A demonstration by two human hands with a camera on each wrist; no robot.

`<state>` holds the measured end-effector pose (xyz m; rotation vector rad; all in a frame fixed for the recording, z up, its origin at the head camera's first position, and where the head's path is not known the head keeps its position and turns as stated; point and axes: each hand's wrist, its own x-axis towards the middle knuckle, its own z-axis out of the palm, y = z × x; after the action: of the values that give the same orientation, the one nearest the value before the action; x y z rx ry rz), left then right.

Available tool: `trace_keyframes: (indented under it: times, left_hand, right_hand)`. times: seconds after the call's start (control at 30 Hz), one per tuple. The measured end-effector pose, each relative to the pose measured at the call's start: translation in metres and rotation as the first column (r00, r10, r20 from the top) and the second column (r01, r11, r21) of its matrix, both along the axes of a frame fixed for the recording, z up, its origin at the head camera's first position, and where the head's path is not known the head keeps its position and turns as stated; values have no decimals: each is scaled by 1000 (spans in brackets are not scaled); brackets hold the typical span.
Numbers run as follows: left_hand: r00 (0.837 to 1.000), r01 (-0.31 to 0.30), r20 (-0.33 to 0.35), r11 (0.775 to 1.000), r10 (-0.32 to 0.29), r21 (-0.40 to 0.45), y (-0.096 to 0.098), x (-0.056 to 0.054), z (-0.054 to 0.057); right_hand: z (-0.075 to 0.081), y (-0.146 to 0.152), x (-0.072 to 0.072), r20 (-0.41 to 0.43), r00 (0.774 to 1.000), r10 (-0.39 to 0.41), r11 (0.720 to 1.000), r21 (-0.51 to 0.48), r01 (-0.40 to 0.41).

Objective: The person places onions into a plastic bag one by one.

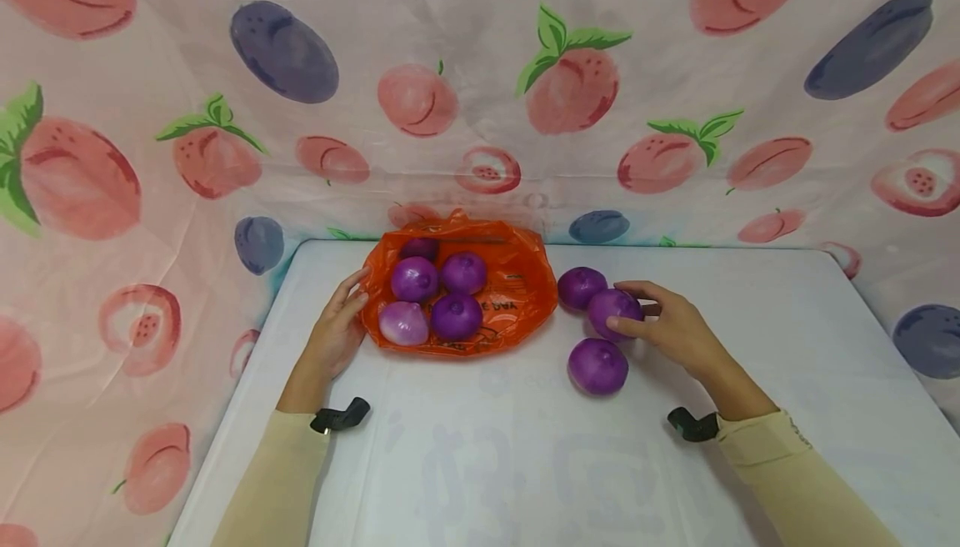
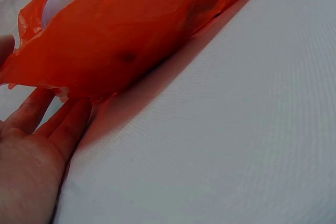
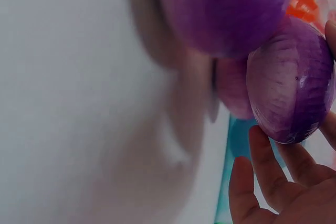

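Observation:
On the table, an orange plastic bag lies with its mouth wide, and several purple onions sit inside on its left side. My left hand holds the bag's left edge; the left wrist view shows fingers under the plastic and the thumb at its rim. Right of the bag, my right hand grips a purple onion between thumb and fingers. Two more onions lie close by, a rear onion near the bag and a front onion nearer me.
A white cloth covers the table. Right behind its back edge hangs a pink curtain printed with fruit, which also runs along both sides. A black wrist mount sits on the left sleeve, another black mount on the right.

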<state>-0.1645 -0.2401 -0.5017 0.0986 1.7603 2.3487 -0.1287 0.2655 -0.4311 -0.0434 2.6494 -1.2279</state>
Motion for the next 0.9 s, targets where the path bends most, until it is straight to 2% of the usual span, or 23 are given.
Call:
trace_keyframes:
  times: [0.37,0.67,0.9]
  left_hand:
    - [1000,1,12,1000,-1,-12,0,0,1]
    - [1000,-3,6,1000,3,-12,0,-1,0]
    - [1000,-3,8,1000,3,-9,-1,-1,0]
  right_hand:
    - [21,-26,3,-18,999,33,997,-69,-34]
    - [24,-48,2,-15,998,58,995,-86,-59]
    - [27,-67,1,-66,994,91,992,-76,-96]
